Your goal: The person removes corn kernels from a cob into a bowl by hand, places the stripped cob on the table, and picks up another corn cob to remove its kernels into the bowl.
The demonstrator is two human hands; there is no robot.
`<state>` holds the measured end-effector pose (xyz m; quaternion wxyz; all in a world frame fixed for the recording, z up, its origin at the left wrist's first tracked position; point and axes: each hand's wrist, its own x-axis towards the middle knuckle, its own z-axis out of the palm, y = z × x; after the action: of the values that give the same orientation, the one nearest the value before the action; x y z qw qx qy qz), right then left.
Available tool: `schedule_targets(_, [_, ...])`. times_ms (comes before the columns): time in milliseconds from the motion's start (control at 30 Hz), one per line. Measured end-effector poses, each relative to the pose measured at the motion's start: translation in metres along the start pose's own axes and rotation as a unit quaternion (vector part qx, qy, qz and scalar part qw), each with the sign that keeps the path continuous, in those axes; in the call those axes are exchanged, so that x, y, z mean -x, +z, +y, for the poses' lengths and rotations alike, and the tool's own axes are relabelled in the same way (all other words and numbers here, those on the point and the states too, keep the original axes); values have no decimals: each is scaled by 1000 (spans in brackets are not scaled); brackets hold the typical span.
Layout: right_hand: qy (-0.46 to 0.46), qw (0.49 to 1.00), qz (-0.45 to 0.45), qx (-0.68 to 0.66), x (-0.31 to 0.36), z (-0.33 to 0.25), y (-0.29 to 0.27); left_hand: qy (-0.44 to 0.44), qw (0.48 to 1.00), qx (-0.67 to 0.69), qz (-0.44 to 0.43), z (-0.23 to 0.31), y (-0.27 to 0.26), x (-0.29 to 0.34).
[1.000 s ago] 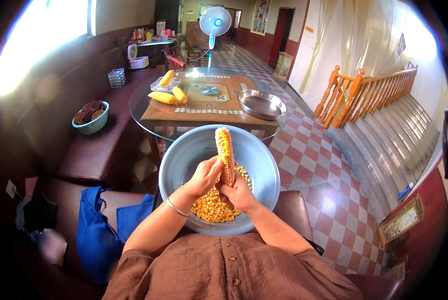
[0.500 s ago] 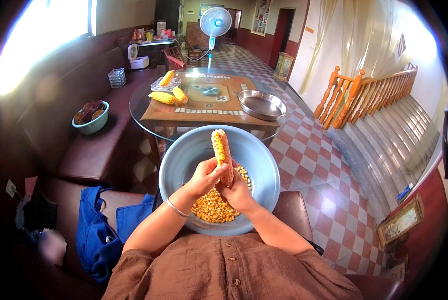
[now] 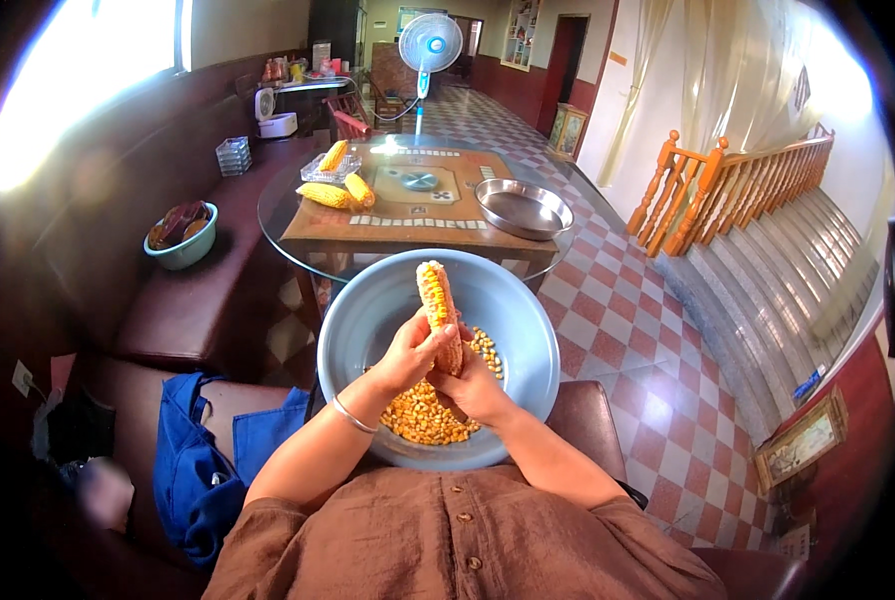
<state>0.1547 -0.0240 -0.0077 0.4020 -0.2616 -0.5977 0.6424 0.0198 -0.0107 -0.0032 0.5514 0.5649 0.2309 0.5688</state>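
Both my hands grip one corn cob above a wide blue basin. The cob is tilted with its tip up and away from me. A strip of yellow kernels is left along it, and pinkish bare cob shows beside that strip. My left hand is closed around the cob's middle, thumb pressed on its surface; a bangle circles that wrist. Lower down, my right hand is wrapped round the cob's near end, its fingers partly hidden. Loose corn kernels lie in the basin under my hands.
Beyond the basin stands a glass-topped table with several corn cobs, a glass dish and a round metal pan. A blue garment lies on the seat to my left. Farther off stands a fan.
The top of the cob has tipped slightly left. Both hands keep their hold, and my left thumb has shifted a little.
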Motion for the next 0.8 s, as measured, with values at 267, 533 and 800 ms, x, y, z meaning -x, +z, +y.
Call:
schedule_targets(267, [-101,993,39,52,-5,12,0,12,1000,-8,-11,3,4,1])
schedule_targets(533, [6,1000,14,-21,2,-2,2,2,998,28,-51,0,-4,1])
schedule_targets(800, [66,998,-5,-11,2,-7,-1,-19,998,43,-38,6,-1,0])
